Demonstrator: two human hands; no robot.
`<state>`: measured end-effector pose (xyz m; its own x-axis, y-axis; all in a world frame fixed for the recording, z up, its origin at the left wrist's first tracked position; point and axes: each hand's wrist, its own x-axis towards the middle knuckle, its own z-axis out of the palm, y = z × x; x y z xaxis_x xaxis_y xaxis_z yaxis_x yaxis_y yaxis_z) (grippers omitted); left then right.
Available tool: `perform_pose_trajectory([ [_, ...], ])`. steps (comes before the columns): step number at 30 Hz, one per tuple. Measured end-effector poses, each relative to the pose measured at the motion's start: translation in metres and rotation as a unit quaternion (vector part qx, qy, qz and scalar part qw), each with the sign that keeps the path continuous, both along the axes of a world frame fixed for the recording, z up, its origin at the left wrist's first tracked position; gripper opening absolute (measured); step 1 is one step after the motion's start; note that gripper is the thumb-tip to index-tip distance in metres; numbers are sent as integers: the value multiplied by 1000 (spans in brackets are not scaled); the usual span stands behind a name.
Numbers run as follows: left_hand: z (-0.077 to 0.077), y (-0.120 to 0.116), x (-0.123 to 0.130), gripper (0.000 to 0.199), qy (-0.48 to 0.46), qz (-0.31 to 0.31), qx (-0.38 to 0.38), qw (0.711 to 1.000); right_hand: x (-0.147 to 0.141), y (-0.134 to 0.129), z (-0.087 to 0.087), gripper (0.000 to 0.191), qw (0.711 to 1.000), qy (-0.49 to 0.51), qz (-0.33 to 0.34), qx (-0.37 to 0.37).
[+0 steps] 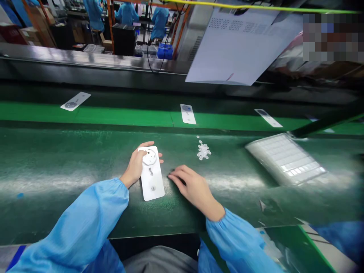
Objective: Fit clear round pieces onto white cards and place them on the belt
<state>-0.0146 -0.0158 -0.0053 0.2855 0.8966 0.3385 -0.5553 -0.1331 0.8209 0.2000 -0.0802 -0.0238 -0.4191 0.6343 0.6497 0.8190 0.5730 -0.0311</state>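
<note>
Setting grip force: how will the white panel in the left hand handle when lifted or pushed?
The white panel is probably fairly stiff: no bend shows in the left hand's one-sided grip. Its smooth-looking face may be slippery. Flat and rectangular, it would likely slide rather than roll.

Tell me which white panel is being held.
The nearest white panel, in the left hand; the other white panels lie farther off on the bright green strip.
</note>
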Motion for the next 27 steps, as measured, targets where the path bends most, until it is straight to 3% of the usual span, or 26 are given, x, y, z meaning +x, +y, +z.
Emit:
perform_pose_trajectory([
  [3,-1,1,1,63,-8,-9,-1,1000,10,-45,-27,24,995,-58,76,33],
  [7,-1,-2,3,59,-10,26,2,1000,21,-89,-47,36,988,-76,132,-17],
  [12,-2,-4,3,62,2,68,17,998,24,-97,-54,21,981,-5,192,-30],
  [15,-4,-3,2,61,16,70,22,997,24,-94,-53,17,974,65,199,-83],
  [18,-8,-2,1,61,58,65,43,995,21,-82,-37,20,947,189,176,-192],
  [21,-12,-2,1,50,124,68,105,984,14,-50,-2,24,904,291,132,-284],
  [25,-11,-4,0,26,203,125,241,941,-1,11,52,34,890,325,150,-281],
  [27,-10,-6,0,24,219,149,276,924,-9,34,68,35,896,301,180,-272],
])
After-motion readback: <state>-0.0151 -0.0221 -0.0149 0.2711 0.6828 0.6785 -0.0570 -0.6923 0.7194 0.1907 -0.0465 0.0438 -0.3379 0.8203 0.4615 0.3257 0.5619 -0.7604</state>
